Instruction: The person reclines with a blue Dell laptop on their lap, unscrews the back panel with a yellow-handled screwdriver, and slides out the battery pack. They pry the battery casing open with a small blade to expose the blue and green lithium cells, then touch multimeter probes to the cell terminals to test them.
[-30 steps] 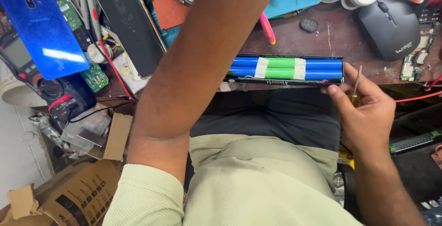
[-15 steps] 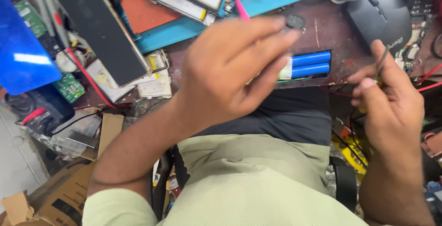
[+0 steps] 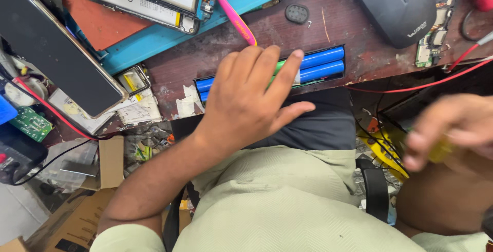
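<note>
Where the dark red workbench [image 3: 287,31] ends at its near edge, the blue battery pack [image 3: 323,64] lies along it, hemmed by a black mouse [image 3: 398,8] behind. Left hand [image 3: 249,100] lies flat over the pack's middle, fingers spread. Right hand [image 3: 452,129], blurred off the bench edge, pinches a small yellow tool [image 3: 441,151].

Pale green ribbed shirt [image 3: 287,206]; short sleeves
</note>
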